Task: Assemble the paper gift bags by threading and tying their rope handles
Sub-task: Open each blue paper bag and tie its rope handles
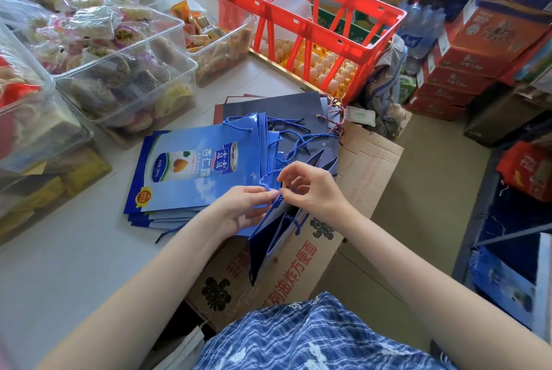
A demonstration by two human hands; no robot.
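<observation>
Daylit storeroom: white table (53, 265), red crate (301, 11), stacked cartons (478, 49), tan floor (433, 190).

glossy paper bags (191, 172), twisted rope handles (294, 147), red plastic crate (301, 23), matt cardboard (301, 262)

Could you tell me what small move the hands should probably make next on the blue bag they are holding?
Probably pull the blue rope snug: both the left hand and right hand pinch it at the top edge of the blue bag, seemingly mid-knot.

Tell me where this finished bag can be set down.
Bare table lies left of the left forearm, below the bag stack. A smaller patch lies between tubs and crate. Tubs crowd the left edge.
</observation>
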